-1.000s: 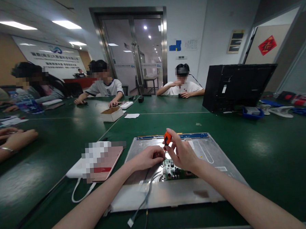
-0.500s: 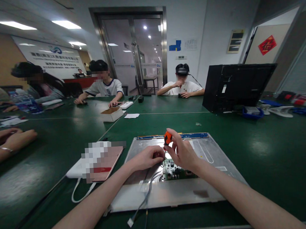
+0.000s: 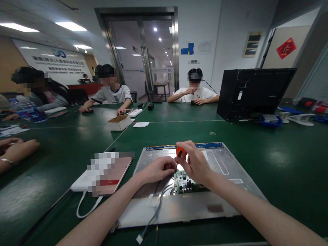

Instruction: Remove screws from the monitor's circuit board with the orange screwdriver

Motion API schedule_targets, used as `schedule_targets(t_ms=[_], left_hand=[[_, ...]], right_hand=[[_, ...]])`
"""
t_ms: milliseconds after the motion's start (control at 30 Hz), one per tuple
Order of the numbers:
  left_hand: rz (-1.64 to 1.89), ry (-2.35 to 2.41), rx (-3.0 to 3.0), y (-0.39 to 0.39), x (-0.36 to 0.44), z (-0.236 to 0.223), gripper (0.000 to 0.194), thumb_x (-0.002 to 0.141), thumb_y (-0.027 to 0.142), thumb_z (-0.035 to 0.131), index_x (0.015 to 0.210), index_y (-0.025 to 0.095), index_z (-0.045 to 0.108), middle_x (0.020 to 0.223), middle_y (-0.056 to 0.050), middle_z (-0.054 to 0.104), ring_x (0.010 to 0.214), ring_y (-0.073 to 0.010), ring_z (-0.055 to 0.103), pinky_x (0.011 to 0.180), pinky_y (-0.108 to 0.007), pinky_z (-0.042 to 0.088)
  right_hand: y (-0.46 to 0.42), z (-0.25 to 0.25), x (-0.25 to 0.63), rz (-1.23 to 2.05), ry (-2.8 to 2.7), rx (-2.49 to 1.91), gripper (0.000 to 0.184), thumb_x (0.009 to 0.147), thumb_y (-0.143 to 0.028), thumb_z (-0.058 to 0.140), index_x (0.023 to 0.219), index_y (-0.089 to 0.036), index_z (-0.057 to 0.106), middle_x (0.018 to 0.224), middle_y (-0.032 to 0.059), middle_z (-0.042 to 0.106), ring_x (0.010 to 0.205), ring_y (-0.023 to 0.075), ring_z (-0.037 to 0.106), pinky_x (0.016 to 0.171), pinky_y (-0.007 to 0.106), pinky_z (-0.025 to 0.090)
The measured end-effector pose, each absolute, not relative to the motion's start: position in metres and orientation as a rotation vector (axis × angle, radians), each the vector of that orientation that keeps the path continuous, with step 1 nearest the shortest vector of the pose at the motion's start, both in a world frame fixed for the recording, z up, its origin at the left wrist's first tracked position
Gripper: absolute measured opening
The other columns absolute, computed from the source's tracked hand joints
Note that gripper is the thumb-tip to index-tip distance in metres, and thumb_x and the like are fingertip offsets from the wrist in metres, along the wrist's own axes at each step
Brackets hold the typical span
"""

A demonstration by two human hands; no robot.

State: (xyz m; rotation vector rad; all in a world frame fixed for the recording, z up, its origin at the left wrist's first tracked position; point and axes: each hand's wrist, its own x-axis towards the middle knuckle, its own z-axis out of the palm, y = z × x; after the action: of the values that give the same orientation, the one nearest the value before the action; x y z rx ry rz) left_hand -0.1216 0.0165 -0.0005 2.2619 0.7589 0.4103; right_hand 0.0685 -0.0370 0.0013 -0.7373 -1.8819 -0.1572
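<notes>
My right hand (image 3: pixel 195 161) is closed on the orange and black handle of a screwdriver (image 3: pixel 180 152), tip pointing down. Its tip is near the upper left corner of a green circuit board (image 3: pixel 183 180). The board sits on a flat silver metal display panel (image 3: pixel 168 209) with a blue strip along its far edge. At that same corner, my left hand (image 3: pixel 163 167) has its fingers pinched together by the screwdriver's shaft; what they hold, if anything, is hidden. A bundle of thin cables (image 3: pixel 157 211) runs from the board over the panel's near edge, ending in a white connector (image 3: pixel 139 239).
Left of the panel lie a white power bank (image 3: pixel 84 178) with a cable and a pink phone (image 3: pixel 119 173). Farther off stand a small open box (image 3: pixel 120 123) and a black monitor (image 3: pixel 253 92). Another person's hands (image 3: pixel 19 149) rest at the left; other people sit across the table.
My right hand and the screwdriver handle have tilted and dropped slightly, with the handle's end turned more toward me. My left hand stays in place.
</notes>
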Motion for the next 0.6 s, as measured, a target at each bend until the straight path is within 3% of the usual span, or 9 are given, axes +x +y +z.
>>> schedule_targets(t_ms=[200,300,433,600], left_hand=[[0.429,0.746,2.255,0.02,-0.121,-0.006,0.002,0.081,0.018,0.059,0.081,0.017,0.06,0.077,0.0,0.061,0.071,-0.016,0.055,0.068,-0.026,0.044],[0.43,0.747,2.237,0.02,-0.121,-0.007,0.005,0.081,0.017,0.057,0.084,0.017,0.062,0.076,0.0,0.06,0.07,-0.0152,0.054,0.067,-0.025,0.043],[0.42,0.748,2.228,0.017,-0.121,-0.004,0.007,0.082,0.018,0.057,0.085,0.016,0.063,0.075,0.001,0.06,0.069,-0.0149,0.053,0.067,-0.025,0.043],[0.382,0.79,2.225,0.015,-0.121,0.0,0.006,0.082,0.02,0.059,0.084,0.017,0.063,0.075,0.001,0.06,0.067,-0.0142,0.052,0.066,-0.024,0.044]], right_hand=[[-0.043,0.003,0.066,-0.169,-1.961,-0.758,0.052,0.097,-0.013,0.038,0.146,-0.029,0.031,0.115,0.0088,0.059,0.085,0.0169,0.065,0.069,0.028,0.055],[-0.04,0.002,0.067,-0.161,-1.936,-0.751,0.047,0.098,-0.017,0.041,0.143,-0.025,0.03,0.103,0.0066,0.064,0.075,0.0157,0.065,0.063,0.027,0.053],[-0.034,-0.003,0.071,-0.148,-1.847,-0.8,0.039,0.097,-0.028,0.051,0.132,-0.023,0.032,0.078,-0.0024,0.061,0.054,0.0119,0.057,0.049,0.022,0.042],[-0.03,0.001,0.077,-0.092,-1.839,-0.858,0.035,0.097,-0.026,0.05,0.127,-0.021,0.033,0.081,-0.0002,0.066,0.051,0.0101,0.056,0.048,0.02,0.036]])
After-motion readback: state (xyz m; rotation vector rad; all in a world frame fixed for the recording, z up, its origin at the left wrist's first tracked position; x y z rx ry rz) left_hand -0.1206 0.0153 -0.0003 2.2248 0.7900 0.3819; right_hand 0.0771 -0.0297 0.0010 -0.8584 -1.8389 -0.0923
